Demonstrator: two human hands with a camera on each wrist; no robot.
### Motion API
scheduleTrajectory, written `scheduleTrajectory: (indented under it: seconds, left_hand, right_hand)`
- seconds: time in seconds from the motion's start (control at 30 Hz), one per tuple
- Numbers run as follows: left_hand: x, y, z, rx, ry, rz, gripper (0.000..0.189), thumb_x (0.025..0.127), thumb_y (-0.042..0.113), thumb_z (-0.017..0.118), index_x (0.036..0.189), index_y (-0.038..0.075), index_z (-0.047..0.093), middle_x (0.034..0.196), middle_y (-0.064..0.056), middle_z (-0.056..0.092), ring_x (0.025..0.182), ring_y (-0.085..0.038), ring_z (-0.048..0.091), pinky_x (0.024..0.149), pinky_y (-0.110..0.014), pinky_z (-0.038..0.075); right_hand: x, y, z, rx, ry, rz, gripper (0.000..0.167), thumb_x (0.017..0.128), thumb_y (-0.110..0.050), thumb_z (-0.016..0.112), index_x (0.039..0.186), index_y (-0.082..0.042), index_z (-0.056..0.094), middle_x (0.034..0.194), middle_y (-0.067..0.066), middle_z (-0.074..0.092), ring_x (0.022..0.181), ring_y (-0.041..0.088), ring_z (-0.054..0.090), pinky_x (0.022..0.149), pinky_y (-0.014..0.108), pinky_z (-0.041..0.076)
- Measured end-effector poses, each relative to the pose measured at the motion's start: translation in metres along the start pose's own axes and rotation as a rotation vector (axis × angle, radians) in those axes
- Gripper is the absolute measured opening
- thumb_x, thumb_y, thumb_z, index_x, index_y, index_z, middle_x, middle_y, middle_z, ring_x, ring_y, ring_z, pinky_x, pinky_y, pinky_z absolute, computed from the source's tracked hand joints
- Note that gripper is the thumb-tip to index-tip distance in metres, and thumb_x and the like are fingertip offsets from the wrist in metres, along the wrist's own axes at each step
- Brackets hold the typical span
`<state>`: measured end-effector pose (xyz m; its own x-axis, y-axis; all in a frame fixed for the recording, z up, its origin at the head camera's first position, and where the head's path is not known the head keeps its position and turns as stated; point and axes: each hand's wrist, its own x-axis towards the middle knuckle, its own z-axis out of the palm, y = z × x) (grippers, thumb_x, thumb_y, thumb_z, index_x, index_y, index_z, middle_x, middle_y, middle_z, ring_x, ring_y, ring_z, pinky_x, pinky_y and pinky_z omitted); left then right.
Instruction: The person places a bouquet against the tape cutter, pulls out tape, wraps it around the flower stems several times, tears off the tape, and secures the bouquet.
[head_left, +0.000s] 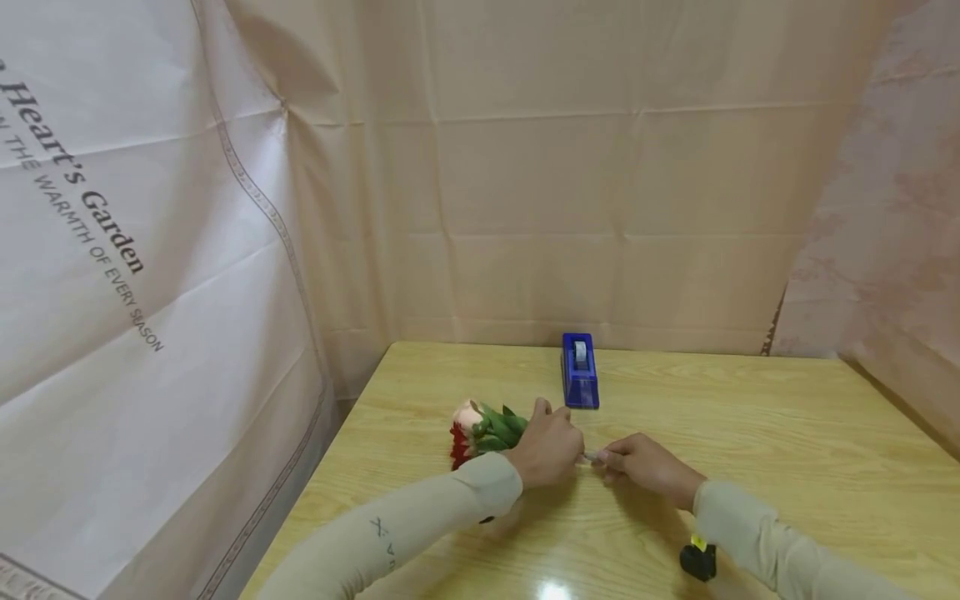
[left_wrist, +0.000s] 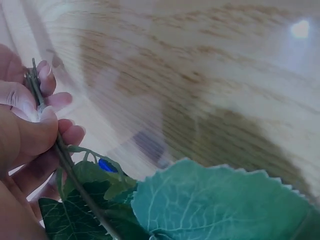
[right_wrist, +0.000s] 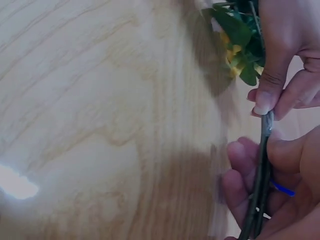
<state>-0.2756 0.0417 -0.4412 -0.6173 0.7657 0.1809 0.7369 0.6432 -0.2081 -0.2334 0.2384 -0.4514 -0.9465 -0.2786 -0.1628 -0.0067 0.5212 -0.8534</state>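
Note:
My left hand [head_left: 550,448] grips a bunch of artificial flowers by the stems [left_wrist: 75,177]. A pale pink rose [head_left: 468,414], a red flower [head_left: 458,446] and green leaves [head_left: 498,429] stick out left of it; small yellow petals [right_wrist: 233,55] show in the right wrist view. Opposite, my right hand [head_left: 651,468] pinches the same stems between thumb and fingers, near their cut ends. A shiny strip of clear tape [right_wrist: 269,123] lies around the stems between the two hands.
A blue tape dispenser [head_left: 581,375] with a roll stands behind the hands on the wooden table [head_left: 787,433]. Beside the right forearm lies a black and yellow tape measure [head_left: 698,558]. Hanging cloth [head_left: 600,183] borders the table at the back and sides.

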Motion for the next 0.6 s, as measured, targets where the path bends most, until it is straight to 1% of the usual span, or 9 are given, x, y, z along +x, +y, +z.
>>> scheduleTrajectory:
  seconds: [0.03,0.07,0.2,0.27,0.37,0.5,0.6]
  left_hand:
    - [-0.0004,0.0,-0.0002,0.004,0.003,0.004,0.004,0.09,0.034,0.08,0.087,0.033,0.083,0.079,0.021,0.072,0.076,-0.007,0.042,0.078,-0.034,0.023]
    - [-0.0008,-0.0002,-0.0001,0.009,0.007,0.008,0.002,0.089,0.032,0.081,0.088,0.033,0.083,0.081,0.021,0.072,0.077,-0.007,0.042,0.078,-0.034,0.023]
    - [-0.0017,-0.0014,0.0013,0.015,0.026,0.021,0.008,0.087,0.028,0.083,0.092,0.034,0.082,0.087,0.022,0.074,0.08,-0.006,0.043,0.079,-0.033,0.024]
    - [-0.0015,-0.0017,0.0016,0.022,0.034,0.029,0.009,0.087,0.029,0.083,0.093,0.034,0.082,0.088,0.023,0.073,0.08,-0.006,0.043,0.079,-0.034,0.024]
    - [-0.0004,-0.0018,0.0009,0.032,0.032,0.034,0.009,0.086,0.032,0.084,0.095,0.035,0.082,0.087,0.023,0.073,0.08,-0.007,0.042,0.079,-0.034,0.025]
    - [0.0033,-0.0022,-0.0014,0.013,-0.02,0.019,0.007,0.09,0.037,0.08,0.095,0.032,0.082,0.085,0.021,0.072,0.077,-0.008,0.042,0.079,-0.034,0.025]
    - [0.0076,-0.004,-0.0027,-0.04,-0.088,-0.006,0.011,0.094,0.037,0.075,0.088,0.03,0.081,0.078,0.019,0.069,0.075,-0.009,0.043,0.078,-0.035,0.024]
  right_hand:
    - [0.0005,-0.0003,-0.0001,0.005,-0.006,0.003,0.028,0.107,-0.011,0.053,0.114,0.008,0.073,0.114,0.016,0.073,0.091,0.022,0.069,0.088,0.043,0.056]
    - [0.0011,-0.0005,-0.0002,0.009,-0.01,0.009,0.028,0.107,-0.01,0.053,0.114,0.008,0.073,0.112,0.016,0.073,0.09,0.022,0.068,0.087,0.042,0.057]
    - [0.0034,-0.0014,-0.0013,0.018,-0.006,0.026,0.026,0.106,-0.009,0.054,0.111,0.007,0.074,0.103,0.011,0.073,0.088,0.019,0.067,0.086,0.04,0.056]
    - [0.0044,-0.0015,-0.0024,0.035,0.003,0.037,0.024,0.105,-0.008,0.056,0.108,0.007,0.075,0.1,0.008,0.073,0.088,0.02,0.067,0.086,0.04,0.056]
    - [0.0052,-0.001,-0.0042,0.058,0.011,0.042,0.023,0.103,-0.008,0.059,0.107,0.008,0.075,0.1,0.008,0.074,0.091,0.021,0.07,0.087,0.041,0.056]
    - [0.0059,-0.0001,-0.0047,0.083,0.024,0.047,0.021,0.102,-0.008,0.062,0.107,0.008,0.075,0.101,0.01,0.074,0.092,0.024,0.071,0.087,0.041,0.057]
    - [0.0063,0.0008,-0.0029,0.083,0.043,0.046,0.021,0.101,-0.007,0.063,0.107,0.008,0.076,0.101,0.011,0.074,0.092,0.023,0.071,0.086,0.041,0.057]
